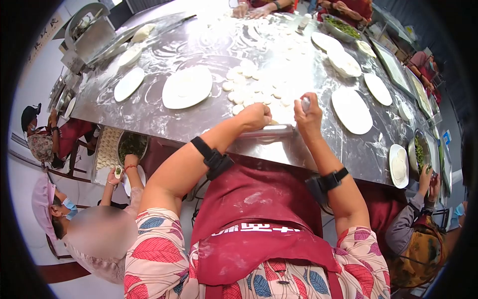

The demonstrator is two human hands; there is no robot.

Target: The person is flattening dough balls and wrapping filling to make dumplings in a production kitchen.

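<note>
a metal cylinder (269,131) lies at the counter's (169,124) near edge; at its 11 o'clock the left hand (255,117) is curled, on what i cannot tell; at 2, the right hand (309,119) is closed around a shiny object (305,103). dough rounds (249,91) lie beyond at 11.

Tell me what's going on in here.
Someone at a floury metal table has their left hand by a shiny metal cylinder near the edge; what it grips is unclear. Their right hand is curled around a small greyish thing. Pale dough rounds lie beyond, between white plates. At left, a co-worker's hand holds a green-filled dough wrapper.
</note>
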